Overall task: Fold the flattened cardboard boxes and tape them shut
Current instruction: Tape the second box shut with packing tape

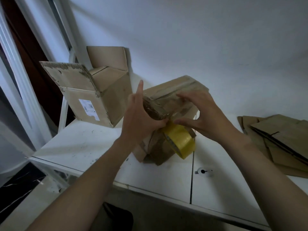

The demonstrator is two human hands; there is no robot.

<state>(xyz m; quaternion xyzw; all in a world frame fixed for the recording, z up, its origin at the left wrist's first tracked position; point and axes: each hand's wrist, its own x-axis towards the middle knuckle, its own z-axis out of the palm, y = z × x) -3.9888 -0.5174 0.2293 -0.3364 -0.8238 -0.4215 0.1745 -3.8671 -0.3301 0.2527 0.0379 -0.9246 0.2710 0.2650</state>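
A small folded cardboard box (175, 90), wrapped in clear tape, stands tilted on the white table (80, 147) in the middle of the view. A yellow tape roll (180, 141) hangs at its near corner, joined to the box by a strip of tape. My left hand (140, 117) pinches the tape at that corner with thumb and fingers, index finger pointing up. My right hand (203, 114) rests with fingertips on the box's taped top and thumb by the corner, just above the roll.
A larger box (93, 97) with open flaps and a white label stands at the back left against the wall. A stack of flattened cardboard boxes (283, 140) lies at the right edge. A round cable hole (203, 171) sits in the tabletop near me.
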